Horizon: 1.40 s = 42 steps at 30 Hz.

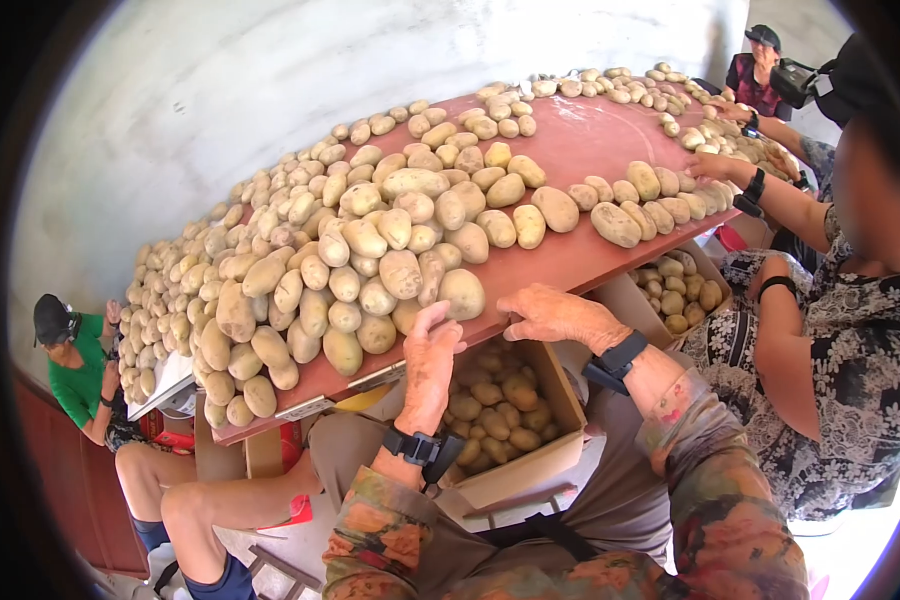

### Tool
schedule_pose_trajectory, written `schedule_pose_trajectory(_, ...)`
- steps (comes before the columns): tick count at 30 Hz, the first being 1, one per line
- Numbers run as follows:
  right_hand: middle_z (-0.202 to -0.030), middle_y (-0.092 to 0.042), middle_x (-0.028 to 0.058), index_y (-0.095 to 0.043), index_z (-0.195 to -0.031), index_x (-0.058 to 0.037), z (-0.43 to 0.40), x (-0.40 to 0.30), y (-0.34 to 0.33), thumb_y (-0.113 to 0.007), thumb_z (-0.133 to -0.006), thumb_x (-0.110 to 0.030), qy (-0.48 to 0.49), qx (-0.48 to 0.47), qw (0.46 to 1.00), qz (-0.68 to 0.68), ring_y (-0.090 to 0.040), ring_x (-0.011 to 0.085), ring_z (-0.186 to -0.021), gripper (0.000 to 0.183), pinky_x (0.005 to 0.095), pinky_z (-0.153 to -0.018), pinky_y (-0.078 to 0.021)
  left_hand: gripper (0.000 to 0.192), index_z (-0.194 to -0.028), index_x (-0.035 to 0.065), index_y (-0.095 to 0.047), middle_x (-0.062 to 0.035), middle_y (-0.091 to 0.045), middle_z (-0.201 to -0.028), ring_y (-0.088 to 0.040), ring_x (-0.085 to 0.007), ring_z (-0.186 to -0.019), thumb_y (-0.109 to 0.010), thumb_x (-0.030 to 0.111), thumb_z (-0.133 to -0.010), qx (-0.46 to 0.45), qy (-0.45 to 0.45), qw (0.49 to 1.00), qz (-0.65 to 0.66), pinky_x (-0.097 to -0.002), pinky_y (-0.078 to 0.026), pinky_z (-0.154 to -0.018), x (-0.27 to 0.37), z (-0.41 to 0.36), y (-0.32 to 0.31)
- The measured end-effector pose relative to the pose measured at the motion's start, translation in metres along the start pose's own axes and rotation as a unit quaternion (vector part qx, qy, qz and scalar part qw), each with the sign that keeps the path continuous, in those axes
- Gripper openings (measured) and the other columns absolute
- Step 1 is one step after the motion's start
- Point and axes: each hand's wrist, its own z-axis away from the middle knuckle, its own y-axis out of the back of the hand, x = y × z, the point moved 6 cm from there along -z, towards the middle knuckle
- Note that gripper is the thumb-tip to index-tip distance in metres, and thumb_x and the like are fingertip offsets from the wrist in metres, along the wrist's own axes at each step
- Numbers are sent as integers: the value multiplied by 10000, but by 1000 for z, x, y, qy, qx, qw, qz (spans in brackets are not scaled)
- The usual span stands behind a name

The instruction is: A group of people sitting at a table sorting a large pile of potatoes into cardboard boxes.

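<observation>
My left hand [429, 364] is raised at the front edge of the red tabletop [521, 277]. Its fingertips are beside a large round potato [461, 294], and I cannot tell whether they touch it. To its right, my right hand [562, 315] reaches over the same edge, thumb and fingers apart, with no potato visible in it. A thick heap of potatoes [360, 240] covers the table in front of me and to the left. Below my hands, between my knees, a cardboard box [529, 469] holds many potatoes [499, 416].
On the right sits a person in a patterned top [855, 360], one hand [712, 166] at a row of potatoes [656, 206]. Another box of potatoes [675, 292] stands under the table there. A person in green [79, 367] sits at the left end. A pale wall [270, 90] runs behind.
</observation>
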Motion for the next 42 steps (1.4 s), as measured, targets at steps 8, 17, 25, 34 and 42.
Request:
schedule_pose_trajectory(8, -934, -684, 182, -635, -972, -19, -13, 6, -2, -679, -781, -203, -10, 24, 1000, -13, -635, 364, -972, 269, 459, -831, -502, 468, -1328, 7, -500, -182, -544, -1252, -554, -240, -1148, -607, 57, -876, 30, 12, 999, -40, -357, -505, -908, -3, -2, 2)
schedule_pose_trajectory(17, -1149, -617, 213, -538, -1231, -19, -24, 4, 20, -683, -827, -212, -12, 206, 965, -159, -608, 356, -1072, 470, 436, -922, -494, 476, -1329, 14, -502, -215, -524, -1320, -513, -270, -1242, -614, 53, -868, 27, -18, 998, -62, -370, -422, -1026, -9, -11, 0)
schedule_pose_trajectory(25, -1364, -463, 219, -431, -1381, -91, -32, -5, 6, -688, -818, -204, -27, 160, 986, -38, -443, 390, -1278, 629, 464, -1047, -404, 474, -1335, -1, -478, -97, -542, -1154, -555, -165, -1027, -602, 80, -884, -5, -19, 1000, 23, -332, -496, -911, -17, -12, -21)
schedule_pose_trajectory(34, -1333, -510, 170, -468, -1357, -82, -26, -19, 32, -610, -913, -274, 1, 271, 944, -189, -484, 316, -1254, 504, 409, -1026, -420, 480, -1343, -25, -464, -169, -525, -1243, -552, -239, -1111, -590, 102, -898, -5, 14, 1000, -16, -368, -534, -858, -11, -9, -23)
schedule_pose_trajectory(42, -1282, -555, 160, -537, -1227, 10, 8, -79, 73, -458, -1023, -373, 139, 328, 652, -669, -523, 268, -1211, 441, 424, -1052, -394, 487, -1327, -6, -481, -169, -560, -1220, -619, -189, -937, -600, 61, -859, 13, 12, 999, -42, -313, -523, -736, -16, -7, -17)
